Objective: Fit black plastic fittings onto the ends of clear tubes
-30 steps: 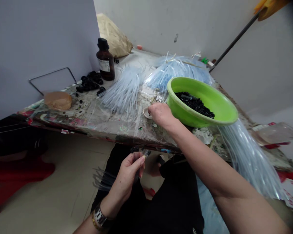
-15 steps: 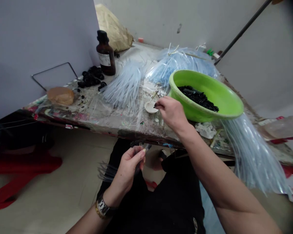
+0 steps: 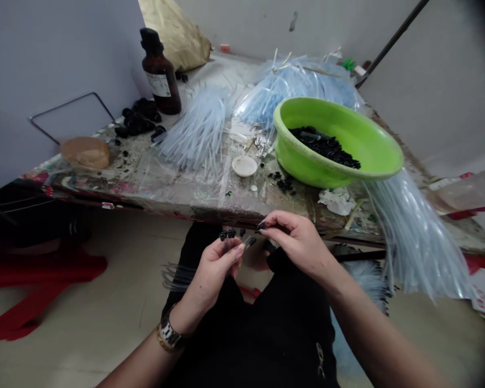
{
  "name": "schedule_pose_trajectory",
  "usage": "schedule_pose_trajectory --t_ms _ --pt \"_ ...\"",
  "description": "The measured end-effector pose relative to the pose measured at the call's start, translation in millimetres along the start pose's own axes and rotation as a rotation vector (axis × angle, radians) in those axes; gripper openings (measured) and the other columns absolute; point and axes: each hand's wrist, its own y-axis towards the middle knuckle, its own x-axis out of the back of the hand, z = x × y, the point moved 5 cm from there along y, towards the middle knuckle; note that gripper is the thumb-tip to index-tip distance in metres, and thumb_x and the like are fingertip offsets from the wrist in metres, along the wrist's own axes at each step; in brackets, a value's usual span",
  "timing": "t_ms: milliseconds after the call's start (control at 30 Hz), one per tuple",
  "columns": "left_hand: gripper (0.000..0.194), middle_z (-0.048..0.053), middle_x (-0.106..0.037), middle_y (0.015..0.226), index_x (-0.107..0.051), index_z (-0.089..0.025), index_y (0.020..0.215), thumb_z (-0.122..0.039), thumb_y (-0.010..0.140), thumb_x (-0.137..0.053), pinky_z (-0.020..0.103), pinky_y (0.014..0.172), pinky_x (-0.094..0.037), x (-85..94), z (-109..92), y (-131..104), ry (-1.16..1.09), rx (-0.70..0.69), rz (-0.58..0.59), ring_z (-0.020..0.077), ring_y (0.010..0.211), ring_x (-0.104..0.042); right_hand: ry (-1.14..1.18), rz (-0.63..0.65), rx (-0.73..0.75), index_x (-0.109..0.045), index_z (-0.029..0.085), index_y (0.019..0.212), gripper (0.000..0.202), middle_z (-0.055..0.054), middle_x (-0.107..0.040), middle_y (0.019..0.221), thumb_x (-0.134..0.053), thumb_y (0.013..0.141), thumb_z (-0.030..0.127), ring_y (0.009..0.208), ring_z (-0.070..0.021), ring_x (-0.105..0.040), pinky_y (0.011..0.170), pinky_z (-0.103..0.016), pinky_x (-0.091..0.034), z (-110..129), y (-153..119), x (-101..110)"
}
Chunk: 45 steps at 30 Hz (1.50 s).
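Below the table's front edge, my left hand (image 3: 214,269) is closed round a bundle of thin clear plastic tubes (image 3: 178,277). Black tips (image 3: 227,235) show at the tubes' upper ends, above my thumb. A short distance to the right, my right hand (image 3: 301,245) pinches a small black piece (image 3: 261,226) between thumb and finger, apart from the tubes. On the table lie loose small black pieces (image 3: 285,184) and a shallow white dish (image 3: 244,166).
A green basin (image 3: 378,145) with many black pieces stands at the right. Clear tube bundles (image 3: 200,129) lie behind the dish, and another bundle (image 3: 418,237) hangs over the edge. A brown bottle (image 3: 159,78), black clumps (image 3: 139,116) and a brown block (image 3: 84,152) are at left.
My right hand has come back from beside the white dish, down towards my left hand, with a small black piece in its fingers. My left hand still holds the tubes.
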Motion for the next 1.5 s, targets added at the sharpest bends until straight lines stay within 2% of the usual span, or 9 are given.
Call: schedule_pose_trajectory --t_ms 300,733,900,1267,1500 --pt "0.024 -0.005 -0.053 0.055 -0.067 -0.015 0.083 -0.032 0.069 -0.076 0.020 0.045 -0.031 -4.3 -2 -3 0.031 0.033 -0.026 0.0063 0.045 -0.043 0.015 0.023 -0.029 -0.060 0.019 0.074 0.010 0.001 -0.063 0.073 -0.058 0.082 0.015 0.072 -0.0137 -0.059 0.070 -0.026 -0.043 -2 -10 -3" --pt "0.021 -0.005 -0.051 0.055 -0.066 -0.015 0.081 -0.032 0.072 -0.073 0.020 0.045 -0.030 -5.8 -3 -4 0.054 0.021 0.019 0.0064 0.046 -0.041 0.011 0.044 -0.026 -0.060 0.018 0.075 0.009 0.002 -0.061 0.072 -0.058 0.083 0.015 0.070 -0.0128 -0.056 0.068 -0.025 -0.041 -3 -14 -3" --pt "0.021 -0.005 -0.050 0.054 -0.065 -0.014 0.080 -0.032 0.072 -0.073 0.021 0.045 -0.030 -5.5 -3 -5 0.079 0.024 0.011 0.0067 0.046 -0.040 -0.035 0.106 0.003 -0.060 0.018 0.073 0.012 0.001 -0.061 0.071 -0.057 0.085 0.015 0.068 -0.0126 -0.055 0.066 -0.025 -0.040 0 -15 -3" --pt "0.017 -0.006 -0.044 0.054 -0.065 -0.016 0.078 -0.033 0.081 -0.065 0.023 0.045 -0.026 -8.0 1 -4 0.266 0.005 0.125 0.0074 0.046 -0.035 -0.209 0.181 0.093 -0.055 0.019 0.074 0.016 -0.001 -0.059 0.073 -0.053 0.086 0.009 0.072 -0.0145 -0.053 0.067 -0.026 -0.039 8 -24 1" --pt "0.016 -0.006 -0.044 0.054 -0.061 -0.016 0.070 -0.029 0.080 -0.064 0.023 0.046 -0.024 -12.1 0 -7 0.259 0.031 0.146 0.0073 0.048 -0.032 -0.149 0.218 0.059 -0.053 0.019 0.072 0.017 0.002 -0.056 0.069 -0.055 0.085 0.009 0.068 -0.0121 -0.051 0.063 -0.023 -0.036 -3 -27 -1"
